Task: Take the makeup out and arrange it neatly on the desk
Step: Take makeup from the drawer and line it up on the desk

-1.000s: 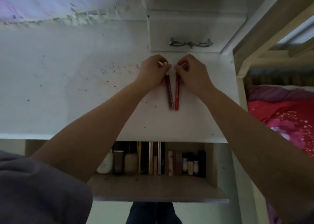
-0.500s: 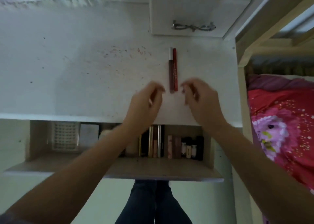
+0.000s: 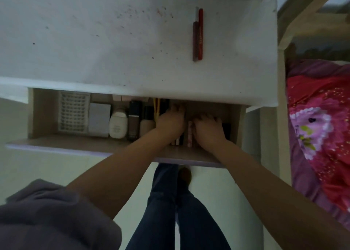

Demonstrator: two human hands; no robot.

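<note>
On the surface (image 3: 94,41) lie 2 slim lip tubes side by side: 1 dark brown-red (image 3: 195,41), 1 bright red (image 3: 200,33). In the open drawer (image 3: 75,143) I count 1 white ribbed tray (image 3: 73,114), 1 pale square box (image 3: 99,120), 1 white squat bottle (image 3: 117,125), 2 foundation bottles, 1 dark-capped (image 3: 134,121) and 1 beige (image 3: 146,125), and 1 pink tube (image 3: 190,134). 2 hands, left (image 3: 171,121) and right (image 3: 208,130), reach in; other items under them are too hidden to count.

No readable text; lettering on red tube (image 3: 200,34) and white bottle (image 3: 117,125) too blurred.
</note>
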